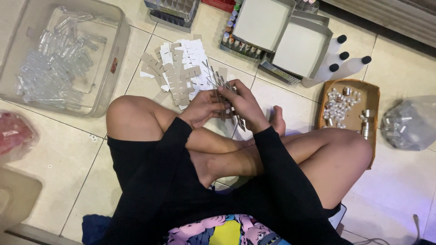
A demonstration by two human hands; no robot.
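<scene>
I sit cross-legged on a tiled floor in black sleeves. Both hands meet above my knees and grip one lattice of slotted cardboard divider strips (223, 80). My left hand (203, 108) holds its near left side. My right hand (242, 100) curls over its right side, fingers on the strips. Just beyond my hands, a loose pile of flat slotted cardboard strips (177, 68) lies on the floor.
A clear plastic bin (111, 68) of small clear vials sits far left. Open white cardboard boxes (299, 47) and trays of small bottles are at the top. Three white bottles with black caps (338, 63), a cardboard tray (373, 97) of small caps and a plastic bag (411, 122) lie right.
</scene>
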